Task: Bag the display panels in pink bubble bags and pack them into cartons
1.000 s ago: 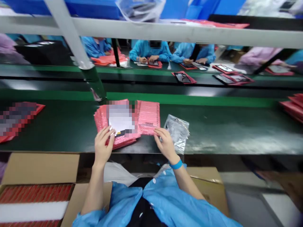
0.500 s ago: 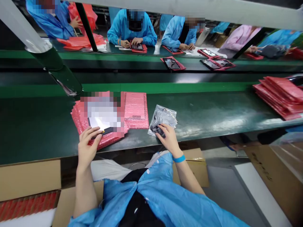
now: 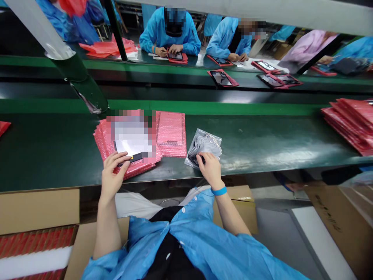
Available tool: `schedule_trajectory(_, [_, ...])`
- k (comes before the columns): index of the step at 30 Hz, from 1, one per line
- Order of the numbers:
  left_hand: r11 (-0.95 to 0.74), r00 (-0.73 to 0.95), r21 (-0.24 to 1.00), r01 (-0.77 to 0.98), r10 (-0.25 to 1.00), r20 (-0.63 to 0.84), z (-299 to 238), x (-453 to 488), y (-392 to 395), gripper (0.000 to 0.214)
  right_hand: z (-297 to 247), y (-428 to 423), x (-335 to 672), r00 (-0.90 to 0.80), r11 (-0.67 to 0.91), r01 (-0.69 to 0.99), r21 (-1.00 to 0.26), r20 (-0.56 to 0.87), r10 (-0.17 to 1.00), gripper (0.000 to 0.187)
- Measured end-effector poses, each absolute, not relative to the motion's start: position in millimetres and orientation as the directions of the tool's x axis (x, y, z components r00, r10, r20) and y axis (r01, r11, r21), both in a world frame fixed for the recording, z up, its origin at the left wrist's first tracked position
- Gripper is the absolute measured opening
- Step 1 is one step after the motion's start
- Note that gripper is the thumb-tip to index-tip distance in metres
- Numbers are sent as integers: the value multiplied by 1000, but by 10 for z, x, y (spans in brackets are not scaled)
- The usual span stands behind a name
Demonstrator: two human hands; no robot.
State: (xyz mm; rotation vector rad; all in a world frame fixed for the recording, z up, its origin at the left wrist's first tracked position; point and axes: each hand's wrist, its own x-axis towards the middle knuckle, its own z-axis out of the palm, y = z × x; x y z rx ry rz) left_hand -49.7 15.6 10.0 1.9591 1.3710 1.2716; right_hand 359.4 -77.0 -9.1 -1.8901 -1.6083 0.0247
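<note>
A stack of pink bubble mailers (image 3: 101,142) lies on the dark green conveyor bench (image 3: 262,140), its near edge gripped by the left hand (image 3: 113,171). Just beside it sits a single pink bubble pouch (image 3: 171,134) — the right hand (image 3: 210,170), earlier at that pouch's corner, now clasps a silvery plastic bag (image 3: 204,146) with curled fingers.

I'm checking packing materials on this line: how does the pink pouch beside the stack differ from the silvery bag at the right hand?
The pink bubble pouch is opaque and evenly bubbled, while the silvery plastic bag is glossy and crinkled. The pouch is the larger and is a neat rectangle; the bag looks smaller, with uneven edges. The right hand touches the bag, not the pouch. Both lie flat on the dark green bench top.
</note>
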Motion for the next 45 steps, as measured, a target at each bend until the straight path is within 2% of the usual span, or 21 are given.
schedule_trajectory(3, [-421,87,761,493,895,438,90,-492,164,21,3,-777,3635,375,-45,806,-590,452,810,47])
schedule_trajectory(5, [-415,83,766,492,898,432,95,-478,160,22,117,-765,3621,564,-56,684,-727,479,673,49])
schedule_trajectory(7, [-399,73,773,494,905,420,107,-459,152,23,264,-709,3567,735,11,485,-875,414,537,51])
schedule_trajectory(8, [-389,69,777,495,909,411,114,-451,149,24,341,-658,3521,788,73,366,-928,351,506,53])
schedule_trajectory(10, [-377,64,788,487,915,398,123,-441,149,23,480,-508,3379,800,201,117,-973,212,561,53])
schedule_trajectory(12, [-377,65,799,468,917,395,120,-441,156,22,577,-310,3156,685,253,-120,-960,105,721,49])
schedule_trajectory(15, [-394,70,807,439,911,407,92,-448,169,20,642,8,2700,383,162,-369,-915,9,924,40])
schedule_trajectory(17, [-413,71,807,421,903,425,63,-450,176,19,656,200,2385,188,57,-479,-876,-39,981,44])
schedule_trajectory(20, [-438,66,805,402,890,451,17,-449,186,17,676,425,2016,-74,-161,-571,-805,-145,987,55])
schedule_trajectory(23, [-444,68,802,401,887,457,-13,-451,195,16,713,557,1798,-248,-357,-555,-751,-260,933,41])
schedule_trajectory(26, [-457,71,794,401,880,470,-20,-454,198,16,755,621,1681,-306,-410,-511,-755,-286,908,36])
schedule_trajectory(29, [-462,72,791,401,877,475,-16,-454,190,16,782,680,1637,-332,-343,-382,-858,-219,917,41])
schedule_trajectory(33, [-444,43,812,378,885,464,-13,-449,173,17,816,818,1663,-417,-190,2,-982,-174,892,47])
schedule_trajectory(35, [-433,27,819,376,889,457,-9,-445,167,19,857,891,1681,-474,-139,183,-973,-211,855,48])
schedule_trajectory(38, [-418,24,822,387,896,444,2,-441,163,21,956,968,1676,-544,-96,360,-928,-292,787,45])
schedule_trajectory(41, [-416,27,822,388,897,441,15,-441,162,20,1060,997,1631,-569,-51,474,-879,-350,744,38])
schedule_trajectory(45, [-423,24,818,390,893,450,23,-442,156,21,1135,995,1573,-552,11,561,-828,-364,750,32])
